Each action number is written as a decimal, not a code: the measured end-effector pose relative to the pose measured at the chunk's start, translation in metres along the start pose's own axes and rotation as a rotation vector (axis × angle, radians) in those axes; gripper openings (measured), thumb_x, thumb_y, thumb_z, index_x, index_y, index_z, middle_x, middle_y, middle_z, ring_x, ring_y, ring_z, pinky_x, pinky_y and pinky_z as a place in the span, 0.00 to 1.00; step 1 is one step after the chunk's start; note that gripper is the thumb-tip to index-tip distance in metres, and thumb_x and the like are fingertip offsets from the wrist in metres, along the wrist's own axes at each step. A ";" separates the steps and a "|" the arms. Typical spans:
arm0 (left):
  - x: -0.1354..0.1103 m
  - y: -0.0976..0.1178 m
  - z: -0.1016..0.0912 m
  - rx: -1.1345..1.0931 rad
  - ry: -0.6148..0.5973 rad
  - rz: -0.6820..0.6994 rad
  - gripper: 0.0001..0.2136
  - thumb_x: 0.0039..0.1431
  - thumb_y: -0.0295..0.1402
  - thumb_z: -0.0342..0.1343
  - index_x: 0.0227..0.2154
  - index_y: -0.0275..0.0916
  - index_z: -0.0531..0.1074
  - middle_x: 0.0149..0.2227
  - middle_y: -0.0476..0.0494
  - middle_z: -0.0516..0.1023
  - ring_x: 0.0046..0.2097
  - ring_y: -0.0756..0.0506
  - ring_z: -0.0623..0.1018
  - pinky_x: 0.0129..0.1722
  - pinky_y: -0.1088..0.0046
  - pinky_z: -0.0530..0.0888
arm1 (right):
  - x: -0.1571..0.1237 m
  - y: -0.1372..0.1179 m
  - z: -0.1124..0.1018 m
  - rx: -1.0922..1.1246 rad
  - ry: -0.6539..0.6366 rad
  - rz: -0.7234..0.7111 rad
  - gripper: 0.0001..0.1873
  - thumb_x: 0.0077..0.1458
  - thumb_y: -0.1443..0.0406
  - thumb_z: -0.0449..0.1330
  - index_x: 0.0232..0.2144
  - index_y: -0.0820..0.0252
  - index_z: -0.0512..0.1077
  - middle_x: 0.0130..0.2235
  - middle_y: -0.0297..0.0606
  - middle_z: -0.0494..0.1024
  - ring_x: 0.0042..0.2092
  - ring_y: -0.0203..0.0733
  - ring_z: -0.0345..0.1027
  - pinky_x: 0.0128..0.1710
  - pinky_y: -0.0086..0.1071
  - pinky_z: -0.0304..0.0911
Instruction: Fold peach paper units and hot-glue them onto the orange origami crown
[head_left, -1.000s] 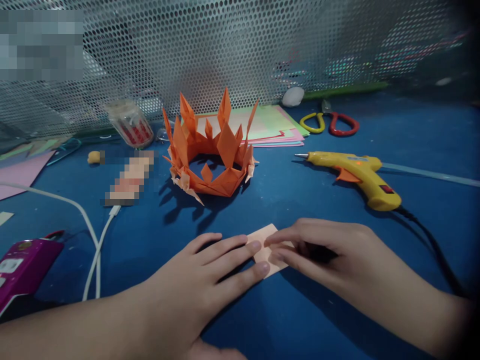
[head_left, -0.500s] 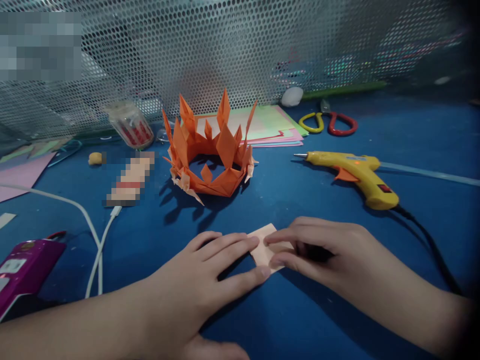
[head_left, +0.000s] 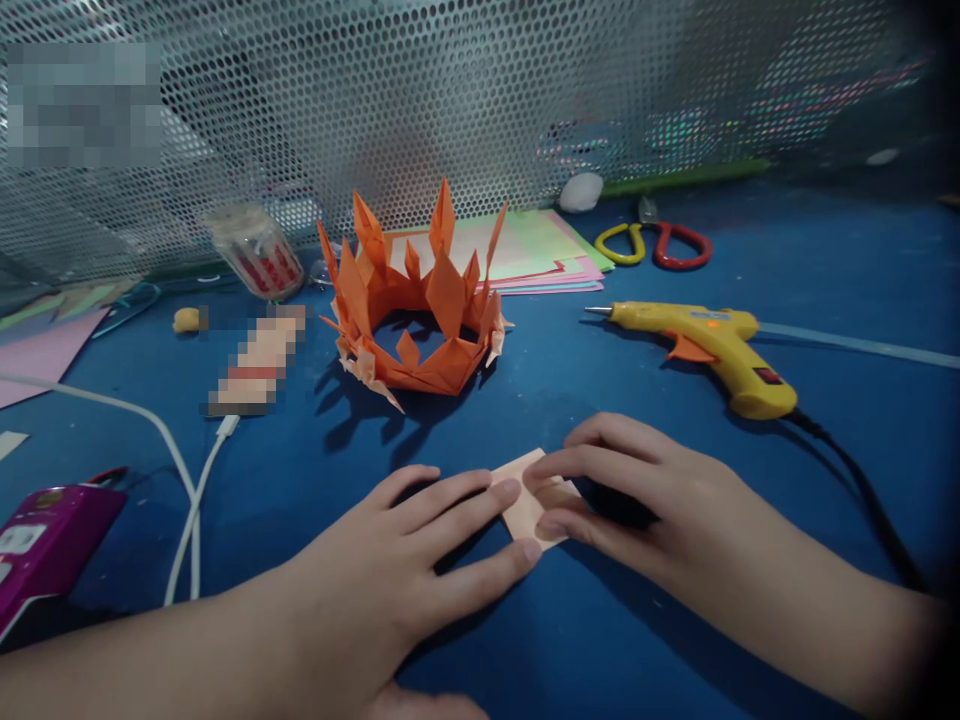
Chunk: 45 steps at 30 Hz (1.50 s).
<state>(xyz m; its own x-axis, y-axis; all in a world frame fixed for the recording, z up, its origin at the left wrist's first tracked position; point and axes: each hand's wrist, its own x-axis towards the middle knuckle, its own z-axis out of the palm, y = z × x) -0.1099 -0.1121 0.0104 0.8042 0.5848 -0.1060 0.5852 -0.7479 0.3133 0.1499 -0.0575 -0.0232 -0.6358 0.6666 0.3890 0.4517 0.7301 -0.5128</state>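
Observation:
A small peach square of paper (head_left: 517, 507) lies on the blue tabletop between my hands. My left hand (head_left: 420, 540) is spread flat, with two fingertips resting on the paper's left and lower edges. From the right, my right hand (head_left: 645, 490) has its thumb and index finger closing on the paper's right part, where a fold or flap shows and is partly covered by the fingers. Beyond them stands an orange folded-paper crown (head_left: 442, 375) with tall points and several pale peach pieces along its sides.
A yellow glue gun (head_left: 712, 345) lies at right, its black cord running down past my right wrist. Behind are scissors (head_left: 682, 248), coloured paper sheets (head_left: 517, 235) and a jar (head_left: 259, 255) against perforated metal. At left lie a white cable (head_left: 196, 520) and a purple box (head_left: 56, 540).
My right hand's middle finger has lifted a little and moved away from the index finger. The paper and my left hand have stayed nearly in place; the view has shifted slightly.

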 end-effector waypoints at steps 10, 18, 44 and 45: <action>-0.003 0.000 0.009 -0.005 0.041 -0.005 0.34 0.66 0.54 0.51 0.70 0.46 0.57 0.71 0.37 0.60 0.70 0.32 0.62 0.68 0.50 0.56 | -0.003 -0.010 -0.008 -0.375 -0.013 -0.470 0.25 0.72 0.72 0.41 0.39 0.62 0.79 0.37 0.40 0.82 0.37 0.42 0.72 0.38 0.37 0.67; 0.002 0.000 -0.002 -0.022 -0.012 -0.030 0.33 0.62 0.55 0.56 0.67 0.49 0.61 0.74 0.39 0.50 0.69 0.32 0.66 0.65 0.50 0.61 | -0.012 -0.006 -0.012 -0.403 -0.075 -0.525 0.25 0.69 0.75 0.41 0.47 0.63 0.78 0.40 0.39 0.84 0.37 0.40 0.73 0.40 0.37 0.65; -0.004 -0.001 0.000 -0.139 0.011 -0.037 0.36 0.62 0.55 0.58 0.67 0.44 0.61 0.73 0.35 0.55 0.71 0.31 0.60 0.69 0.47 0.59 | -0.018 0.017 -0.014 -0.203 -0.209 -0.545 0.27 0.66 0.75 0.43 0.58 0.55 0.72 0.53 0.35 0.83 0.53 0.36 0.76 0.56 0.37 0.64; -0.004 -0.001 0.001 -0.159 0.026 -0.042 0.36 0.61 0.55 0.58 0.67 0.44 0.60 0.73 0.35 0.56 0.71 0.32 0.61 0.69 0.47 0.58 | -0.020 0.018 -0.013 -0.192 -0.195 -0.528 0.28 0.64 0.75 0.44 0.58 0.54 0.72 0.53 0.35 0.83 0.54 0.36 0.76 0.57 0.38 0.65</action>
<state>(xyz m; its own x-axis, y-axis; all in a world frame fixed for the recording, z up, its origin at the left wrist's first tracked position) -0.1135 -0.1136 0.0095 0.7755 0.6237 -0.0980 0.5924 -0.6650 0.4548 0.1795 -0.0560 -0.0302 -0.9005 0.1790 0.3964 0.1364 0.9816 -0.1333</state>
